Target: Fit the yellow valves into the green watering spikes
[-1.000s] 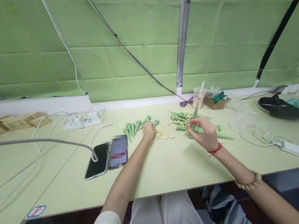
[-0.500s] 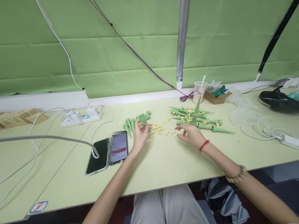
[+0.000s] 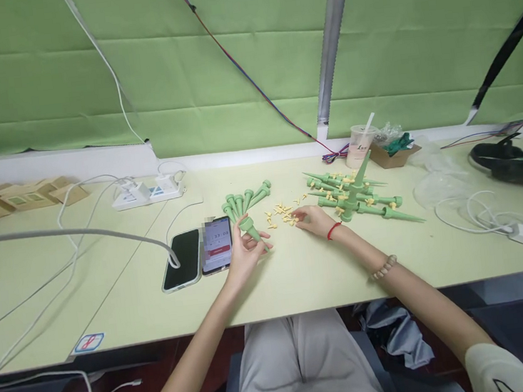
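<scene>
Green spike (image 3: 251,229) pinched in left hand (image 3: 244,253) grip.

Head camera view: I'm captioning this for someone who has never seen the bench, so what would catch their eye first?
The left hand at the table's middle, holding a green cone spike in its grip. Just right of it, the right hand touches scattered small yellow pieces, with a heap of green spikes further right. Two phones lie left of the hands.
</scene>
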`<control>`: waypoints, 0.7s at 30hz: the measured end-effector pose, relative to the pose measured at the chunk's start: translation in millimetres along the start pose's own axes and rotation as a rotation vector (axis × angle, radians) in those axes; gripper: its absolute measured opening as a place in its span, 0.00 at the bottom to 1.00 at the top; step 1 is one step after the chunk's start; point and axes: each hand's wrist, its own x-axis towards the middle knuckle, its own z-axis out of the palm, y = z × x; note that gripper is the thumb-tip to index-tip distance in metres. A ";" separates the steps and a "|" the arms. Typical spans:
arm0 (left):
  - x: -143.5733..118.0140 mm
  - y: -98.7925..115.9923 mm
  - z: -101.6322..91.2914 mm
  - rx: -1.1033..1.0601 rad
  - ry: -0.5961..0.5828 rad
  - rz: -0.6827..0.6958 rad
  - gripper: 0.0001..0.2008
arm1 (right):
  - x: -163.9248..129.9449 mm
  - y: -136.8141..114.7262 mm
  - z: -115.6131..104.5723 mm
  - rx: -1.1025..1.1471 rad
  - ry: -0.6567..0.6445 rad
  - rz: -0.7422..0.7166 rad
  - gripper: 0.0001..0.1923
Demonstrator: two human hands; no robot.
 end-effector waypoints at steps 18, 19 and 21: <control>12.0 -0.5 4.3 -0.299 -0.233 -0.218 0.34 | 34.1 8.6 -2.2 -0.559 -0.124 -0.303 0.13; 15.5 0.2 6.1 -0.298 -0.246 -0.219 0.35 | 34.9 8.4 -1.8 -0.555 -0.131 -0.325 0.13; 21.8 1.2 10.9 -0.295 -0.271 -0.221 0.37 | 37.4 8.5 -0.4 -0.552 -0.151 -0.360 0.13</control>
